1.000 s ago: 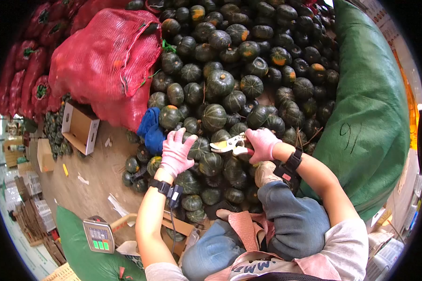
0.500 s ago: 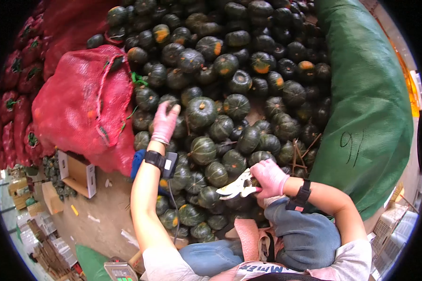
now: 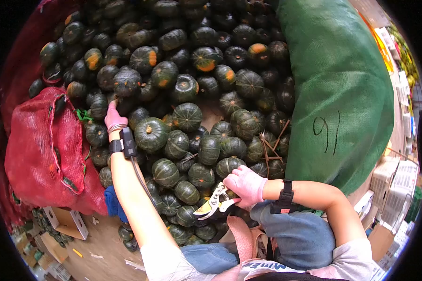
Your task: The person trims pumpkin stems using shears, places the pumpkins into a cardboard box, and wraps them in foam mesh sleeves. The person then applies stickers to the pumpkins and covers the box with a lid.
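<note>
My right hand (image 3: 245,185), in a pink glove, is closed around pruning shears (image 3: 214,202) with white-and-red handles. Their blades point to the lower left, above the pumpkins. My left hand (image 3: 116,117), also gloved, reaches out into the heap of dark green pumpkins. Its fingertips are beside a pumpkin (image 3: 98,106) and just below another, bluish-green one (image 3: 127,81). The fingers are mostly hidden, so I cannot tell whether they grip anything. A large pumpkin with a pale stem (image 3: 151,134) lies right of my left wrist.
A red mesh sack (image 3: 42,150) slumps at the left. A big green sack (image 3: 340,93) marked with black strokes bounds the heap on the right. Dry stalks (image 3: 273,146) lie on the pumpkins. A cardboard box (image 3: 66,224) stands on the floor, lower left; crates (image 3: 398,196) stand at right.
My view has shifted, so the heap appears further left. My left hand has reached deeper into the heap, away from me. The shears stay in my right hand, their blades now tilted further down.
</note>
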`<state>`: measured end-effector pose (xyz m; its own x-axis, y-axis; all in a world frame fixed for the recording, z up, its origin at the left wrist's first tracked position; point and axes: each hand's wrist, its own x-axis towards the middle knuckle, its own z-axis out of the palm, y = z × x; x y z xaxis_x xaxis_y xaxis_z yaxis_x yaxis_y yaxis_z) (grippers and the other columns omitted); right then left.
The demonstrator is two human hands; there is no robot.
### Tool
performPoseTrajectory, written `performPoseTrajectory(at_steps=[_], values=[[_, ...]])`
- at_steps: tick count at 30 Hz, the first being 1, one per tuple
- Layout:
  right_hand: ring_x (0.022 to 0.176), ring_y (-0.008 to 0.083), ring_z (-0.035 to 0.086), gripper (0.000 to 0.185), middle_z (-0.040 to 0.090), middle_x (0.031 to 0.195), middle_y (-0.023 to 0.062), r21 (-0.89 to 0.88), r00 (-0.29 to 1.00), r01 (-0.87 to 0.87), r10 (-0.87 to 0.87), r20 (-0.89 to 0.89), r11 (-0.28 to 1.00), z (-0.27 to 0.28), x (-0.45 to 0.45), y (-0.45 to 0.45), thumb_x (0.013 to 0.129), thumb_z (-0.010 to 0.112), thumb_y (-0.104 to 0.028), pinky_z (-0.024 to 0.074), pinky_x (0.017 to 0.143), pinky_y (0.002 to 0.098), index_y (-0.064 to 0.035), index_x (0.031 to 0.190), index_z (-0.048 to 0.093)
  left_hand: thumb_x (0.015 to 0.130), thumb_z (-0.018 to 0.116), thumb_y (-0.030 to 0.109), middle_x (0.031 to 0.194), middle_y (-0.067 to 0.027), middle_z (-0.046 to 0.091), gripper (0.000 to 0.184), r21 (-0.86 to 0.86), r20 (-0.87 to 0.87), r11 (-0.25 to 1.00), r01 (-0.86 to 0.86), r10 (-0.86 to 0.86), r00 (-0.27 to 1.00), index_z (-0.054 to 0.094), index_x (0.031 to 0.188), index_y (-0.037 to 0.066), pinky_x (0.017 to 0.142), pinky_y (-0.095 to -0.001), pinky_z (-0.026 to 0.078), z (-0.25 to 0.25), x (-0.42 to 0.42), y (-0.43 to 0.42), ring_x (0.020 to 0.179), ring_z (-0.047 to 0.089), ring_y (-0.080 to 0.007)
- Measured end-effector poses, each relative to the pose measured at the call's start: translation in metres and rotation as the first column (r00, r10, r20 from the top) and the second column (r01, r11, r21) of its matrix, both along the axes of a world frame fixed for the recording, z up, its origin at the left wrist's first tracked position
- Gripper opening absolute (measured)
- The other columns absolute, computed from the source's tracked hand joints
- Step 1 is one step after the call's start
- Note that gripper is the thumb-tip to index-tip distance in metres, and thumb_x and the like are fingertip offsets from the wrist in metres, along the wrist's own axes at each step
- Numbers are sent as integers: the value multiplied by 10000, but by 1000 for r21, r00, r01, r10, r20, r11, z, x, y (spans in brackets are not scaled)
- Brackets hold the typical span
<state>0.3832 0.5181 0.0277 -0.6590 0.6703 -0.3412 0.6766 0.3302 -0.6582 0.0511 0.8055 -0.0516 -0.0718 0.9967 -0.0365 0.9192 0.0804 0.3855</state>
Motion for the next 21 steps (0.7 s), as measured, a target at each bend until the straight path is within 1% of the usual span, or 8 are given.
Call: performPoseTrajectory(at_steps=[6, 7, 8, 12, 13, 16, 19, 21], values=[[863, 291, 571, 435, 579, 835, 126, -50, 997, 51, -48, 58, 997, 1, -5, -2, 553, 728, -290, 419, 780, 377, -64, 892, 572, 649, 645, -29, 1098, -204, 562, 566, 47, -39, 988, 144, -142, 989, 536, 1178, 144, 907, -377, 447, -23, -22, -5, 1021, 561, -312], [867, 301, 570, 431, 582, 834, 130, -25, 995, 88, -87, 46, 996, 0, -5, -3, 545, 722, -279, 421, 781, 376, -58, 885, 576, 667, 666, 5, 1074, -163, 576, 502, 73, 349, 997, 29, -53, 936, 536, 1145, 91, 893, -367, 458, -24, -17, -6, 999, 568, -295], [866, 306, 568, 431, 581, 832, 132, -36, 994, 99, -97, 54, 994, 3, -5, -2, 542, 718, -277, 420, 782, 378, -53, 883, 577, 685, 686, 40, 1050, -122, 590, 452, 91, 686, 991, -94, 6, 728, 536, 1112, 37, 878, -358, 469, -24, -11, -9, 978, 575, -278], [866, 315, 558, 467, 578, 839, 139, -51, 986, 133, -127, 106, 990, 6, -9, -5, 526, 706, -305, 398, 803, 395, -41, 887, 572, 710, 682, 97, 1071, -83, 595, 446, -23, 953, 988, -150, 67, 295, 540, 1133, 93, 854, -399, 491, 16, 6, -63, 978, 582, -251], [869, 313, 558, 478, 576, 840, 138, -37, 982, 159, -154, 114, 987, 5, -10, -6, 527, 705, -310, 394, 808, 395, -37, 896, 569, 722, 659, 104, 1113, -76, 584, 465, -232, 973, 965, -120, 230, -32, 541, 1170, 137, 879, -428, 476, 37, 13, -74, 1034, 565, -255], [863, 336, 559, 506, 577, 852, 162, -22, 943, 302, -295, 155, 953, 6, -19, -7, 533, 722, -339, 414, 790, 408, -23, 887, 545, 769, 669, 208, 1160, -65, 570, 459, -153, 984, 986, -65, 146, -101, 521, 1197, 132, 856, -454, 484, 63, 14, -107, 1049, 563, -245], [790, 367, 557, 531, 572, 850, 170, -37, 898, 436, -432, 81, 899, 3, -22, -5, 513, 752, -327, 460, 725, 436, -27, 893, 534, 772, 606, 546, 1309, -130, 464, 682, -179, 671, 982, 68, 172, -721, 445, 1295, 140, 962, -622, 349, 69, 18, -148, 1190, 451, -356], [776, 364, 553, 529, 565, 836, 162, 106, 905, 421, -424, 13, 901, 13, -17, 6, 507, 757, -324, 463, 719, 430, -37, 890, 532, 719, 543, 701, 1366, -166, 390, 841, -292, 592, 955, 60, 230, -772, 409, 1326, 135, 989, -675, 263, 83, 40, -170, 1242, 367, -417]])
